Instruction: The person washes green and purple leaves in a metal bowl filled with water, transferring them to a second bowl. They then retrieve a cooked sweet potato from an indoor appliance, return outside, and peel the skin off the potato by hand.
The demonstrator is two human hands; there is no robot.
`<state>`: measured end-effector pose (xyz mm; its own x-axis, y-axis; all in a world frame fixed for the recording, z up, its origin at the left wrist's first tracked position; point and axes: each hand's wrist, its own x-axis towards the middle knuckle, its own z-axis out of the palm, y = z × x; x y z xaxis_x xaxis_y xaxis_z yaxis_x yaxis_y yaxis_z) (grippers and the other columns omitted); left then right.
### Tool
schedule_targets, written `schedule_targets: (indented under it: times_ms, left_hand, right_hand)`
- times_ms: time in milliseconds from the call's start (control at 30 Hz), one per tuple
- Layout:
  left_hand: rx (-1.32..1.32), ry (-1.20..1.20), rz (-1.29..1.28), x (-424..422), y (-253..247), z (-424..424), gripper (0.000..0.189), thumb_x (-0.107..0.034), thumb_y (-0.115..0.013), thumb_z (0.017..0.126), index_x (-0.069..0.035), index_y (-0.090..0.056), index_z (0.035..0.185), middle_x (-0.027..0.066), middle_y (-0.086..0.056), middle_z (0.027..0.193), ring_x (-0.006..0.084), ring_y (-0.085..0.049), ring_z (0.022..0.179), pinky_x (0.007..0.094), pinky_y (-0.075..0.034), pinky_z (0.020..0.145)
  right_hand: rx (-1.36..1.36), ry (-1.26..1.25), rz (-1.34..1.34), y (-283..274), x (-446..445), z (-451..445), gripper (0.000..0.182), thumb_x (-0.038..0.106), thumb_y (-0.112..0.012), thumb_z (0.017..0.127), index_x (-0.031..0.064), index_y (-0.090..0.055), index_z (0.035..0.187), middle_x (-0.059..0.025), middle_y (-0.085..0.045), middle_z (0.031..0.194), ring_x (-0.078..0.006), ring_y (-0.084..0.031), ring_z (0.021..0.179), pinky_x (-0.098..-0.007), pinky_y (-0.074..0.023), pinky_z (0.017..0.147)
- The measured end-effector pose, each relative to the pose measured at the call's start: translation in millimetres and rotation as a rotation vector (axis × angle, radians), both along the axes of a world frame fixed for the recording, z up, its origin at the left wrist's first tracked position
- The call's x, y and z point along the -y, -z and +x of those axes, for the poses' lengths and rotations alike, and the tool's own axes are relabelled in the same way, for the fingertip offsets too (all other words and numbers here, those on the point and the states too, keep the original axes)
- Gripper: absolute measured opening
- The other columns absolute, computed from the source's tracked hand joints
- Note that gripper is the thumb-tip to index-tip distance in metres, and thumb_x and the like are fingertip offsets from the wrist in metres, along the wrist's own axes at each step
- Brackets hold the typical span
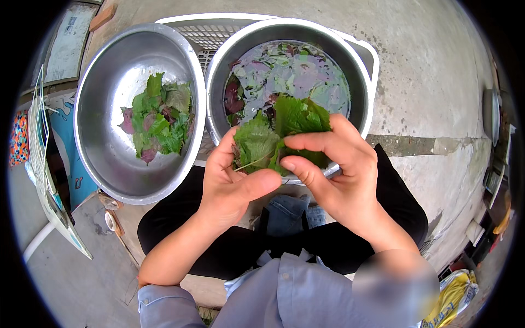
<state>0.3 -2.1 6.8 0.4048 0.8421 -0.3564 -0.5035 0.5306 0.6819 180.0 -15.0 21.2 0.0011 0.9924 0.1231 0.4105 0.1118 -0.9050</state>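
Green perilla-like leaves with toothed edges [256, 141] lie in my left hand [229, 182], its thumb across their lower edge. Between thumb and fingers, my right hand [344, 164] pinches another broad green leaf [301, 117]. Both hands are over the near rim of a round metal basin [359, 78], where water holds many green and purple leaves [287, 74] afloat. To the left a second metal basin [104, 86] stands tilted, with a small heap of green and purple leaves [158, 119] inside.
A white plastic basket [201, 28] sits under and behind the basins. My knees in black trousers flank the near side. At far left are a white wire rack [45, 164] and a wooden block [102, 17]. A yellow printed sack [451, 295] lies at lower right on the concrete.
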Motion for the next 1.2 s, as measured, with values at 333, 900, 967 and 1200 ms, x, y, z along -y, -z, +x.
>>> schedule_targets:
  times_ms: [333,900,967,1200]
  left_hand:
    - [-0.081,0.027,-0.159,-8,-1,-4,0.042,-0.009,-0.062,0.086,-0.003,-0.047,0.124,0.0073,-0.062,0.107,0.0132,-0.06,0.09,0.0278,-0.048,0.074]
    - [-0.084,0.058,-0.002,-5,-3,-1,0.031,-0.002,-0.062,0.085,-0.002,-0.048,0.113,0.0093,-0.061,0.107,0.015,-0.06,0.098,0.0313,-0.049,0.086]
    - [-0.121,0.071,0.038,-4,0,-4,0.031,-0.002,-0.062,0.085,-0.002,-0.048,0.113,0.0094,-0.061,0.107,0.0152,-0.06,0.099,0.0311,-0.048,0.087]
    - [-0.095,0.046,-0.012,-4,0,-2,0.037,-0.004,-0.061,0.085,-0.001,-0.047,0.118,0.0101,-0.061,0.109,0.0162,-0.06,0.099,0.0323,-0.047,0.089]
  right_hand:
    - [-0.037,0.077,0.039,1,2,-2,0.017,-0.003,-0.075,0.072,0.0003,-0.067,0.086,-0.0089,-0.051,0.077,-0.0209,-0.054,0.063,-0.0292,-0.0438,0.054]
    - [-0.252,0.006,-0.126,5,6,-5,0.017,-0.002,-0.076,0.07,0.0015,-0.067,0.083,-0.0075,-0.053,0.079,-0.0184,-0.053,0.068,-0.0285,-0.0426,0.058]
    - [-0.244,-0.029,-0.122,2,4,-3,0.016,-0.003,-0.076,0.07,0.0014,-0.067,0.083,-0.0073,-0.053,0.079,-0.0185,-0.053,0.068,-0.0283,-0.0422,0.059]
    - [-0.23,-0.066,-0.046,-2,2,2,0.015,-0.003,-0.075,0.07,0.0028,-0.067,0.081,-0.0073,-0.054,0.08,-0.0195,-0.053,0.069,-0.0286,-0.0424,0.06]
